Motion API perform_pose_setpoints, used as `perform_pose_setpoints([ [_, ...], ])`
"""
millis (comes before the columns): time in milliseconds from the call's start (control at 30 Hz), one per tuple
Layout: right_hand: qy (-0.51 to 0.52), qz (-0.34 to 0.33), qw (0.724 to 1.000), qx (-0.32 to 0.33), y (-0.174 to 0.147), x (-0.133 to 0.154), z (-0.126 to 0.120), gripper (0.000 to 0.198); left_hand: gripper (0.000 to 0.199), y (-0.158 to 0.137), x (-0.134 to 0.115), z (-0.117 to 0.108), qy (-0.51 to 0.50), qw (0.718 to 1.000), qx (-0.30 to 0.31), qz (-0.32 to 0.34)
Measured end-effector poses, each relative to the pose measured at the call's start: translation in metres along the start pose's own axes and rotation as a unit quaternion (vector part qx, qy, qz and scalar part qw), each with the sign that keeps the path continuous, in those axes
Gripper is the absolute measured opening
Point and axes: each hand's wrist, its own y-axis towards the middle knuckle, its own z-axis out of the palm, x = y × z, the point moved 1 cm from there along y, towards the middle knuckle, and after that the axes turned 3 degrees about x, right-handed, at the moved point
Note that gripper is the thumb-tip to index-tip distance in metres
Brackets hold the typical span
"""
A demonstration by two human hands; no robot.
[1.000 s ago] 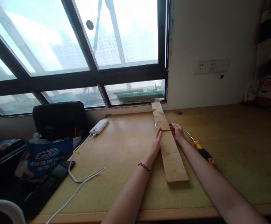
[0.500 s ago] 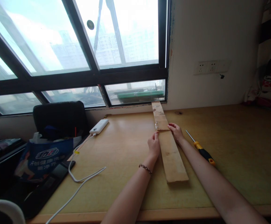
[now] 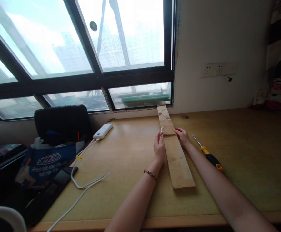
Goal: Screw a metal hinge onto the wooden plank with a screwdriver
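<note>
A long, narrow wooden board [image 3: 177, 161] lies on the desk, its near end towards me. A second wooden board [image 3: 164, 117] continues from its far end to the wall under the window, and a seam shows between the two. On the left edge by the seam is a small silvery metal fitting [image 3: 162, 129], too small to name. My left hand [image 3: 159, 149] is beside that edge, fingers drawn together, fingertips at the fitting. My right hand [image 3: 182, 137] grips the far board's right edge near the seam. To its right lies a yellow-and-black screwdriver [image 3: 210, 156].
A white power bank [image 3: 103, 130] with a white cable [image 3: 92, 184] lies on the desk's left side. Beyond the left edge are a black chair [image 3: 61, 119] and a blue bag [image 3: 48, 161]. A wall socket [image 3: 219, 69] is at the back right.
My left hand has shifted slightly up, from the near board's corner to the metal fitting, and its fingers are straighter. The right hand, boards and screwdriver look the same.
</note>
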Motion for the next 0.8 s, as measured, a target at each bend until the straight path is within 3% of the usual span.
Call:
perform_pose_setpoints([
  [400, -0.014, -0.003, 1.000, -0.001, -0.0001, 0.0011, -0.0005, 0.034, 0.035, -0.0032, -0.0102, 0.0016, 0.025, 1.000, 0.001, -0.008],
  [800, -0.020, -0.028, 0.999, -0.004, 0.0002, -0.0016, 0.0001, 0.037, 0.034, -0.0008, -0.0038, -0.0007, 0.022, 1.000, 0.005, -0.004],
])
